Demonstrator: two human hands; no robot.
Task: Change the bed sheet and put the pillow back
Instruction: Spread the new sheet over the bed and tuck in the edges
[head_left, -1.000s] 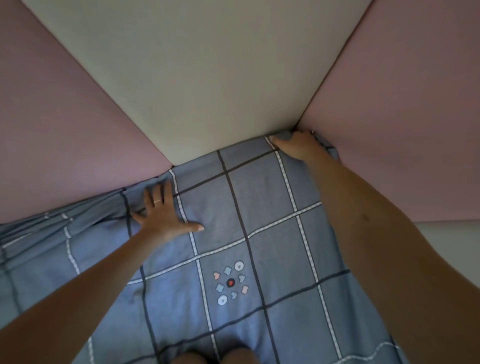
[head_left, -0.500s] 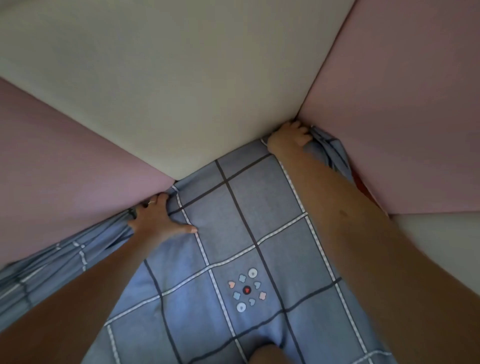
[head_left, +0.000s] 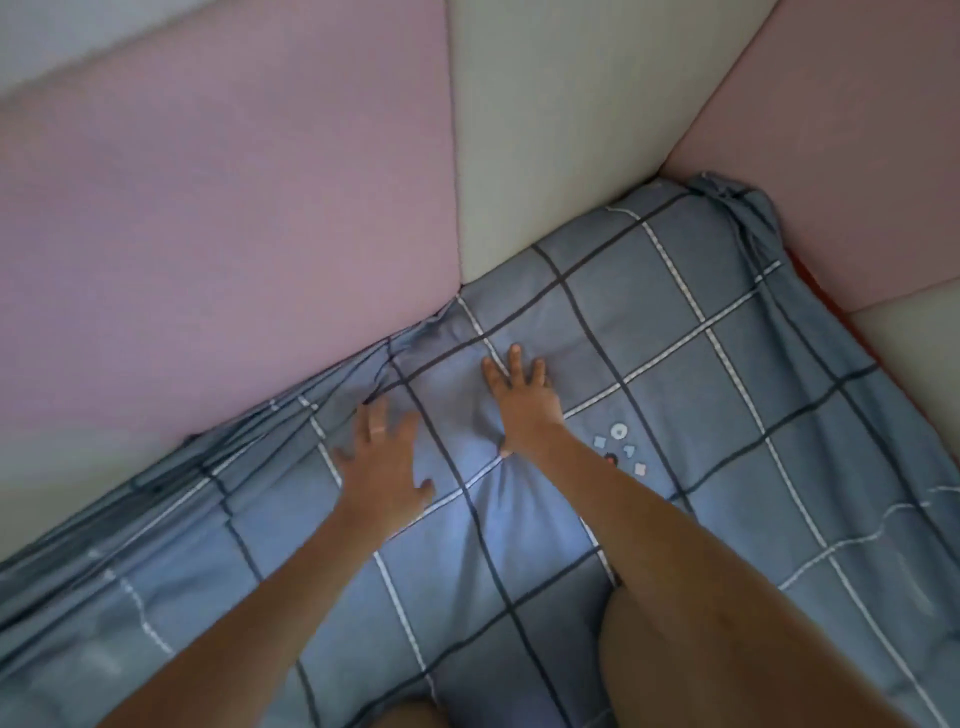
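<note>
- Now our right hand (head_left: 519, 400) lies spread, palm flat on the blue checked bed sheet (head_left: 701, 415), which covers the bed up to the padded wall (head_left: 234, 234).
- Our left hand (head_left: 382, 462) is spread too, just beside it; blur hides whether it presses.
- We should sweep outward toward the bunched folds (head_left: 208, 483) by the wall, then tuck that edge down.
- We see no pillow.

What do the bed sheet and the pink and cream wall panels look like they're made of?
Bed sheet: thin woven fabric, probably cotton or a blend, matte; it bunches in fine folds by the wall and puckers under the right hand.
Pink panel and cream panel: padded, with a smooth matte covering, perhaps faux leather or foam; their joints look soft and rounded.
</note>
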